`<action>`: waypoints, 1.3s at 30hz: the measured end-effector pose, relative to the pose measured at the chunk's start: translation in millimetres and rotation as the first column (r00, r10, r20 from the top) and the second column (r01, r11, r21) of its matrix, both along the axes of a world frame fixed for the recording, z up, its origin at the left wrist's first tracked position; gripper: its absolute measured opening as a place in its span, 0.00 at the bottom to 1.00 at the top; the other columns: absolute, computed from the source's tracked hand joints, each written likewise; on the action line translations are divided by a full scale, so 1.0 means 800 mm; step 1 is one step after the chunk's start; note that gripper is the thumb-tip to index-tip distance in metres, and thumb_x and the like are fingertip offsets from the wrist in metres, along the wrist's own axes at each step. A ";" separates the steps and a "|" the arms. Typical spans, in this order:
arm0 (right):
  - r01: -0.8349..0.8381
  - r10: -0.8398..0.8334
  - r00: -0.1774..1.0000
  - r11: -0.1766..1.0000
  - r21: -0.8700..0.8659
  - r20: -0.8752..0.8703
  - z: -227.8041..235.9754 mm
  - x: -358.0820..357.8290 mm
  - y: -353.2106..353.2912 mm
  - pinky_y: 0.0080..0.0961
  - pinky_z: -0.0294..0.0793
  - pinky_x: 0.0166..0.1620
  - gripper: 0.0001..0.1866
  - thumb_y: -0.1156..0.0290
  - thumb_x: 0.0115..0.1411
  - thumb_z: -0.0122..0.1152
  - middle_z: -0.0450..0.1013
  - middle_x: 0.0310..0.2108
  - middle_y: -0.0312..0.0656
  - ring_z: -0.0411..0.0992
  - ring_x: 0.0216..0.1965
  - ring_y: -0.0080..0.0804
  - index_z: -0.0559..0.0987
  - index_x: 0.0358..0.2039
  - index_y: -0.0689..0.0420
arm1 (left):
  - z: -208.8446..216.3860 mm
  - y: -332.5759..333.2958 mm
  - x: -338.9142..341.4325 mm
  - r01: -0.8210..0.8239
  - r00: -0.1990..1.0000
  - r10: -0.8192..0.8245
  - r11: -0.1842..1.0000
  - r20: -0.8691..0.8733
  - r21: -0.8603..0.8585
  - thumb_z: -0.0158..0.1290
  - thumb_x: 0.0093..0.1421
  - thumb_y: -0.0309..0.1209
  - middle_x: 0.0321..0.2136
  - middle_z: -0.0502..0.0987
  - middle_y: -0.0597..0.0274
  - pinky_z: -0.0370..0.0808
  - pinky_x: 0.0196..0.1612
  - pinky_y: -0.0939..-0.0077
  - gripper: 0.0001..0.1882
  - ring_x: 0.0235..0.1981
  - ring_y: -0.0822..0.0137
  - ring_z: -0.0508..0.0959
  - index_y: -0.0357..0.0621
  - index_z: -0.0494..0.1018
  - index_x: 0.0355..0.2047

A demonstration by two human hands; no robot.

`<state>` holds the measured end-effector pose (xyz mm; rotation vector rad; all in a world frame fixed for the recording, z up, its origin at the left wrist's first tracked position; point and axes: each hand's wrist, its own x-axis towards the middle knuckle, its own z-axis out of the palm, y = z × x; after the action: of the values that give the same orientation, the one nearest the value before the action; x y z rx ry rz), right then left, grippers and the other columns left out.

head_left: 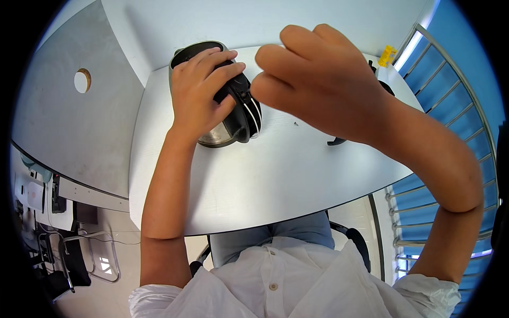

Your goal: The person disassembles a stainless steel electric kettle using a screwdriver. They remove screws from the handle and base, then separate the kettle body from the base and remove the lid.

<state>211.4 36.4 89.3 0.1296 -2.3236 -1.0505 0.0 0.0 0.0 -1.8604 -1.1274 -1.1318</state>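
Observation:
An electric kettle [216,137] with a steel body and black plastic parts is on the white table, left of the middle. My left hand [200,90] rests across its top, the fingers spread over the black parts and the thumb along the near side, holding it. White strips [252,117] show on the kettle's right side. Raised close to the camera, right of the kettle, my right hand [313,74] is closed in a fist. Its inner side is turned away, so whatever is in it, if anything, stays hidden. A tiny dark piece [296,123], perhaps a screw, lies on the tabletop below it.
Behind my right forearm, a curved black part [336,141] and another black item [386,86] lie partly hidden. A yellow packet [387,55] sits at the far right corner. A metal railing [466,111] borders the right; a grey panel [58,122] with a round hole borders the left.

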 end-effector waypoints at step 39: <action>-0.015 -0.009 0.998 0.929 -0.369 -0.064 -0.021 0.033 0.020 0.26 0.59 0.22 0.15 0.73 0.39 0.68 0.61 0.22 0.34 0.62 0.20 0.28 0.73 0.30 0.53 | -0.003 0.008 -0.004 0.023 0.999 -0.023 1.000 -0.026 -0.020 0.54 0.38 0.29 0.42 0.76 0.67 0.61 0.46 0.69 0.20 0.46 0.60 0.74 0.51 0.75 0.36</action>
<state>237.7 52.1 72.9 -0.0475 -2.4140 -0.5875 -3.4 6.6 -2.2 -1.9026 -1.1085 -1.1093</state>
